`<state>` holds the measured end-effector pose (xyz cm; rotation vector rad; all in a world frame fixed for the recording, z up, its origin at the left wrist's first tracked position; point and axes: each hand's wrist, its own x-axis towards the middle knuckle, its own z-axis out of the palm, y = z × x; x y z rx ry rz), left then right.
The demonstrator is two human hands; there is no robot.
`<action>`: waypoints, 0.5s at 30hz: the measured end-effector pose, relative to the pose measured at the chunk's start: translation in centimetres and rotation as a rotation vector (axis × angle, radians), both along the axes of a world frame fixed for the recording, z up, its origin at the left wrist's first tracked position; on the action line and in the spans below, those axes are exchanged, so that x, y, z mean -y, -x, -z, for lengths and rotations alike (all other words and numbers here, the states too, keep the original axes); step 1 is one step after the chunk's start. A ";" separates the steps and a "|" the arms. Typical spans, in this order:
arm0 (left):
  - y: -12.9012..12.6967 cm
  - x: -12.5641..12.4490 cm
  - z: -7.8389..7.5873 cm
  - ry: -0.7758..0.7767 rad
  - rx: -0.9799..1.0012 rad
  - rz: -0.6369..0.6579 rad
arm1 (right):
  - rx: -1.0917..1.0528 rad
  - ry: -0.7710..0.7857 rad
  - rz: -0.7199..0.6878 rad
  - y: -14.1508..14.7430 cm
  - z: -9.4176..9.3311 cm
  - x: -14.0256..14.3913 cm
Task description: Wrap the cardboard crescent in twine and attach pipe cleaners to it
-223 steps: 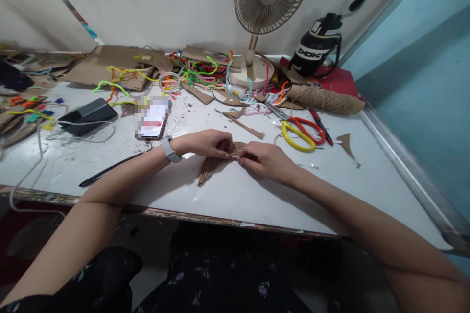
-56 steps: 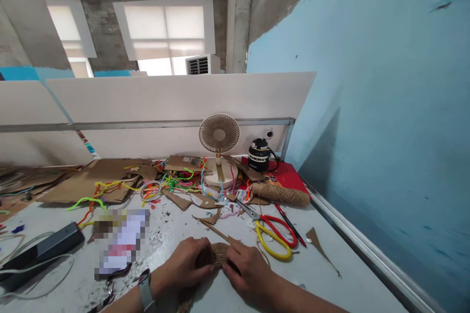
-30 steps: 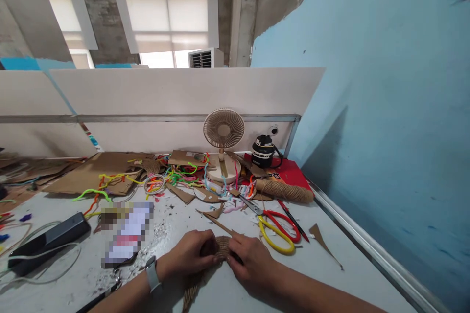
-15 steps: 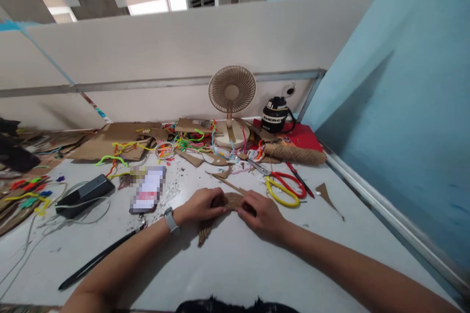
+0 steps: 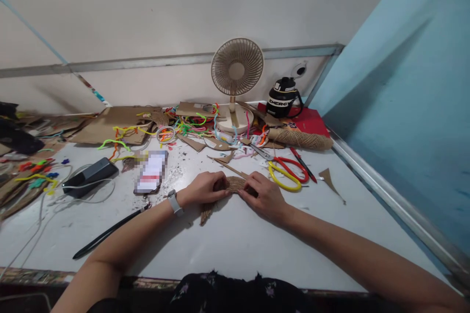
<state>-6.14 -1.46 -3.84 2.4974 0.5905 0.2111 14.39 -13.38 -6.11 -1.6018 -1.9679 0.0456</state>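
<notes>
While both wrists hover low over the white table (image 5: 220, 249), my left hand (image 5: 205, 188) and my right hand (image 5: 267, 198) meet at a curved cord-covered piece (image 5: 235, 184), in front of me near the middle. My left thumb and curled fingers pinch it from one side, my right thumb and forefinger grip its edge on the other, and the corded arc shows between them. Its ribbed tail pokes out beneath my left hand, toward me. Just beyond my fingers lies a thin cardboard strip (image 5: 229, 167); the scissors (image 5: 270, 157), red and yellow handled, rest near my right hand, with a roll of twine (image 5: 301, 139) behind them. Left of my hands lies a phone (image 5: 152, 173)
</notes>
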 end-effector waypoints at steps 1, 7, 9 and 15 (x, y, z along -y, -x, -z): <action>0.0 0.1 0.0 -0.010 -0.001 -0.004 | 0.004 0.001 0.000 0.0 0.0 0.0; -0.4 0.3 0.2 -0.094 0.007 -0.029 | 0.034 0.004 -0.005 0.0 0.2 -0.2; -0.5 0.3 0.5 -0.098 0.006 -0.029 | 0.058 -0.005 -0.018 0.0 0.3 -0.3; -0.7 0.2 0.6 -0.058 -0.001 -0.048 | 0.027 0.037 -0.001 0.2 0.0 -0.1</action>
